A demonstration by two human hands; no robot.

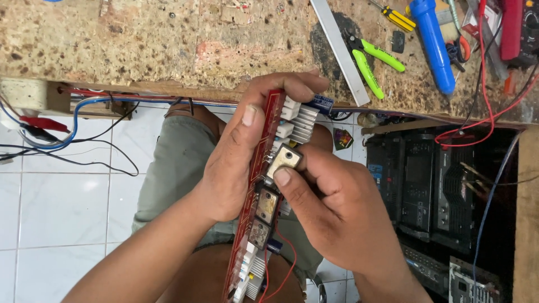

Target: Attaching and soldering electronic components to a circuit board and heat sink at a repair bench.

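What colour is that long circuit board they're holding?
The circuit board is red, gripped by the left hand; the head view shows it.

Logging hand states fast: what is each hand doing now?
Left hand: closed around the long red circuit board.
Right hand: pinching a square black transistor with metal face on that board.

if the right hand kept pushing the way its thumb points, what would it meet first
The right hand already has its thumb on a square flat part on the red circuit board. Straight on, it would likely meet the left hand gripping the board's far side.
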